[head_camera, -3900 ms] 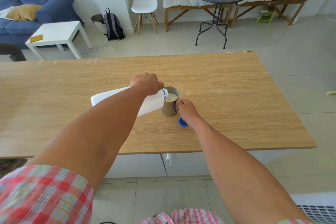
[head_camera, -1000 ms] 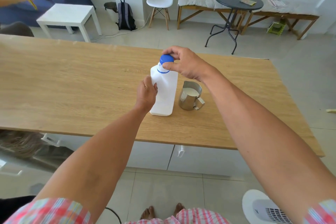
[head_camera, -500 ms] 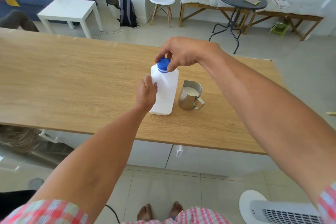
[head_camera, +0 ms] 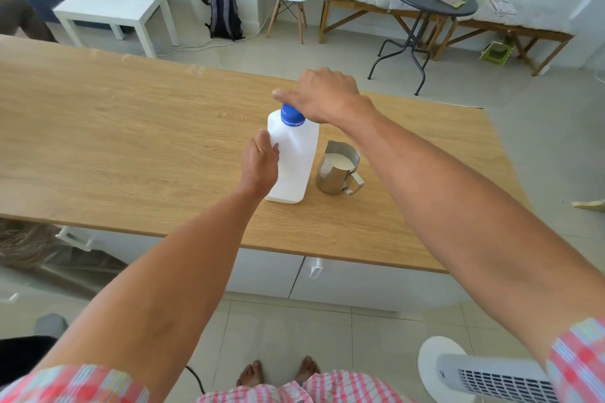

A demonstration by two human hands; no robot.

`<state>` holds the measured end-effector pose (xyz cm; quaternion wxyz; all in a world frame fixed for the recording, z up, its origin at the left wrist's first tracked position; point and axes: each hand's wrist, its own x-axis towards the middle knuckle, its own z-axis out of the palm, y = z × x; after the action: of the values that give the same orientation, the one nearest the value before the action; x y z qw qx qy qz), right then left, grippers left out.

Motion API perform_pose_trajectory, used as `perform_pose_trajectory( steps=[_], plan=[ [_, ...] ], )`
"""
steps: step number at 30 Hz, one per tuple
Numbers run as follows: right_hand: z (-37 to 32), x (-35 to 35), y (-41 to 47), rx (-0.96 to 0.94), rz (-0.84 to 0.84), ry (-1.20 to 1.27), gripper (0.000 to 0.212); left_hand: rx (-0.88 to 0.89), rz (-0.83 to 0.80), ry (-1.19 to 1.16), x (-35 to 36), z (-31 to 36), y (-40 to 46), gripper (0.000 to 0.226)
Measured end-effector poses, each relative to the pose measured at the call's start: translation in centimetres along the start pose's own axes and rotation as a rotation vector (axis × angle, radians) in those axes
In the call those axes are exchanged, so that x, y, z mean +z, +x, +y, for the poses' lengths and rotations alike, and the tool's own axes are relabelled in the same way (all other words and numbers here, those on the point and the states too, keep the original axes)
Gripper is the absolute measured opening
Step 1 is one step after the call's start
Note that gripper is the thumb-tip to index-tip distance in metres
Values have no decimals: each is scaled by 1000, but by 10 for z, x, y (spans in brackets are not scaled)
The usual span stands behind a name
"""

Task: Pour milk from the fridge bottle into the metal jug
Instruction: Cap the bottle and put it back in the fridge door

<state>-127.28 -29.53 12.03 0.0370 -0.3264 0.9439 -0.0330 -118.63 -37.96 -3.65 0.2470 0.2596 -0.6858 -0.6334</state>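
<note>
The left hand [head_camera: 260, 164] is wrapping its fingers [head_camera: 265, 144] around the near side of the white bottle [head_camera: 294, 157], which is standing upright on the tabletop [head_camera: 131, 147]. At the bottle's three o'clock, just beside it, the metal jug [head_camera: 337, 170] is sitting with milk inside. Farther off, at the bottle's twelve o'clock, the right hand [head_camera: 322, 95] is closing its fingers on the blue cap [head_camera: 291, 114].

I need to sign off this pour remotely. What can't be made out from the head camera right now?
- Milk left in the white plastic bottle: opaque walls hide it.
- Whether the blue screw cap is fully tight: the right hand covers part of it.
- Left hand fingertips: wrapped behind the bottle.
- Markings on the metal jug: too small.
</note>
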Motion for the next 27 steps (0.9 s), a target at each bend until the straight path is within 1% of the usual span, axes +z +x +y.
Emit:
perform_pose_trajectory(
  steps=[1, 2, 4, 6, 7, 10, 13, 18, 22, 24, 26, 27],
  plan=[
    [2, -3, 0, -3, -52, 22, 63, -3, 1, 15, -1, 1, -1, 26],
    [4, -8, -1, -31, -125, 65, 60, -7, -1, 29, -2, 1, 0, 27],
    [9, -22, 0, -147, -296, 113, 44, -16, -4, 45, -3, 1, 2, 30],
    [10, -31, 1, -261, -383, 72, 55, -17, 5, 24, -2, 3, 2, 32],
    [9, -30, 3, -288, -389, 32, 55, -16, 11, 4, -1, 4, 1, 34],
    [6, -21, 7, -304, -308, -32, 46, -18, 17, -28, 1, 4, 0, 35],
    [6, -13, 7, -288, -247, -78, 35, -13, 20, -19, 0, 5, 0, 31],
    [5, -1, 6, -249, -155, -58, 32, 9, 51, 0, 1, 5, -2, 37],
    [3, 1, 0, -204, -116, -2, 40, -34, 44, -50, 1, 8, -4, 35],
    [4, 7, 0, -174, -95, 52, 37, -58, 49, -57, -1, 10, -4, 36],
    [7, 17, -6, -178, -49, 178, 32, -75, 41, -54, 0, 12, -4, 36],
    [8, 25, -10, -172, 0, 286, 32, -83, 42, -56, -1, 14, -5, 36]
  ],
)
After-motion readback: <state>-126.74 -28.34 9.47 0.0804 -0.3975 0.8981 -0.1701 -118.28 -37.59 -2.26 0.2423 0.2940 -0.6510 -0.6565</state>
